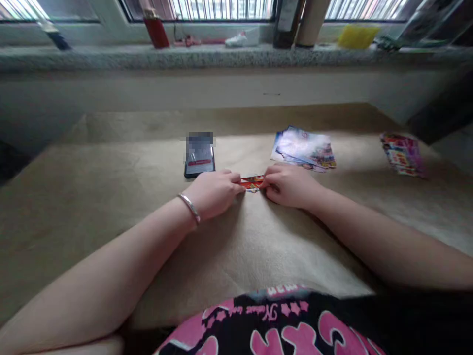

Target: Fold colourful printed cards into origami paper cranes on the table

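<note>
- Bare tabletop stretches left of the phone, a wide open path.
- The phone bars the way just beyond the left hand; fanned cards lie beyond the right hand.
- An open lane runs between phone and cards.
- Another parts those cards from a pink stack.

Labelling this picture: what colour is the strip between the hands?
The strip is mostly red; head view.

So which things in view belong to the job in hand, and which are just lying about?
Job in hand:
red strip, held at its ends by the left hand and right hand;
perhaps the bluish sheets and pinkish stack, also printed.

Probably just lying about:
phone, beyond the left hand;
red bottle and yellow object on the sill.
</note>
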Motion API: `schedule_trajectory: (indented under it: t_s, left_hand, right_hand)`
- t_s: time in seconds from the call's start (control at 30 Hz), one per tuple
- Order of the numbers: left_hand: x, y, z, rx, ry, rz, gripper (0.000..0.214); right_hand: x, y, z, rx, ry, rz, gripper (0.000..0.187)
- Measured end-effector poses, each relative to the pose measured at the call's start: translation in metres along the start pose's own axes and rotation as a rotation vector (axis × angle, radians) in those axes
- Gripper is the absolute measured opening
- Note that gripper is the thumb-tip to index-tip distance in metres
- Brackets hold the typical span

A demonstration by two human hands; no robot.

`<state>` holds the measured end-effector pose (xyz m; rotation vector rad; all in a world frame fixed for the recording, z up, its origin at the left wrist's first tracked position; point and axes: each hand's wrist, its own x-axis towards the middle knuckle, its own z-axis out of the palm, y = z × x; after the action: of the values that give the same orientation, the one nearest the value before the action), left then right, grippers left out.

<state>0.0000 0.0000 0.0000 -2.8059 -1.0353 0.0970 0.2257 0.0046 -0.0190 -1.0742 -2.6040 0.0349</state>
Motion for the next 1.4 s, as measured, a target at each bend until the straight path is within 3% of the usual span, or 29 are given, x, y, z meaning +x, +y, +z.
schedule_trajectory:
  t_s: [0.53, 0.67, 0.8, 0.93, 1.13, 1.3, 1.4]
  left_hand:
    - [0.000, -0.012, 0.009, -0.015, 0.106, 0.093, 0.029]
    - [0.001, -0.006, 0.012, 0.020, 0.189, 0.125, 0.024]
    - [0.005, 0.000, 0.016, 0.052, 0.310, 0.082, 0.020]
    - [0.009, 0.001, 0.023, -0.053, 0.370, 0.038, 0.019]
    - [0.010, 0.002, 0.030, -0.158, 0.329, 0.016, 0.018]
    - [0.012, 0.005, 0.030, -0.266, 0.353, -0.062, 0.022]
    - [0.013, 0.006, 0.030, -0.286, 0.349, -0.104, 0.037]
  right_hand:
    - [-0.005, 0.016, 0.002, 0.081, -0.009, -0.067, 0.020]
    - [-0.004, 0.013, 0.004, -0.011, -0.012, -0.082, 0.018]
    - [-0.002, 0.011, 0.007, -0.051, 0.009, -0.086, 0.014]
    - [0.000, 0.011, 0.011, 0.022, 0.036, -0.008, 0.009]
    - [0.003, 0.009, 0.016, 0.050, 0.099, 0.119, 0.039]
    - [0.003, 0.009, 0.018, 0.097, 0.053, 0.112, 0.037]
    - [0.004, 0.009, 0.019, 0.158, 0.068, 0.103, 0.036]
